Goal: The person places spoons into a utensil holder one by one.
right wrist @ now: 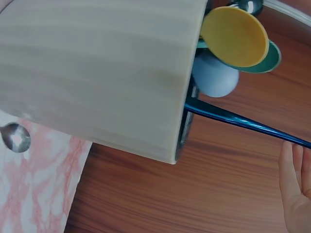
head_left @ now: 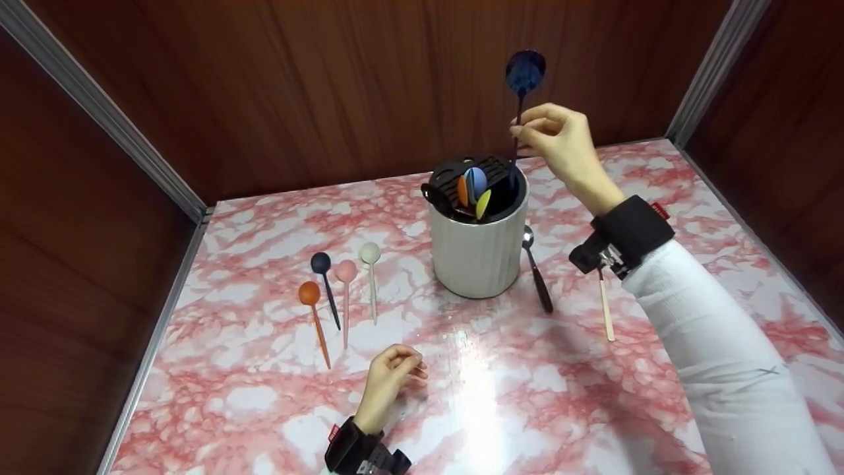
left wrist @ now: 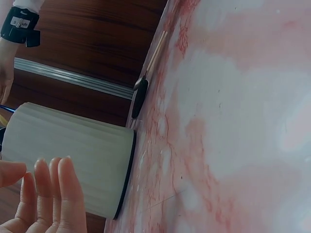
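Observation:
High over the back of the table, my right hand (head_left: 560,142) pinches a shiny dark blue spoon (head_left: 525,71) by its handle, bowl up. The spoon's lower end reaches inside the rim of a ribbed cream utensil holder (head_left: 478,260); the right wrist view shows the blue handle (right wrist: 243,120) entering it. Orange (head_left: 462,191), light blue (head_left: 476,179) and yellow spoons (head_left: 483,204) stand in the holder with black utensils (head_left: 436,198). My left hand (head_left: 389,382) hovers over the front of the table, fingers loosely curled around nothing.
Left of the holder lie orange (head_left: 309,293), navy (head_left: 321,263), pink (head_left: 345,271) and pale green spoons (head_left: 370,253). On its right lie a black-handled metal spoon (head_left: 541,288) and a cream-handled utensil (head_left: 606,310) partly hidden by the wrist camera. Wooden panels (head_left: 316,86) wall the table.

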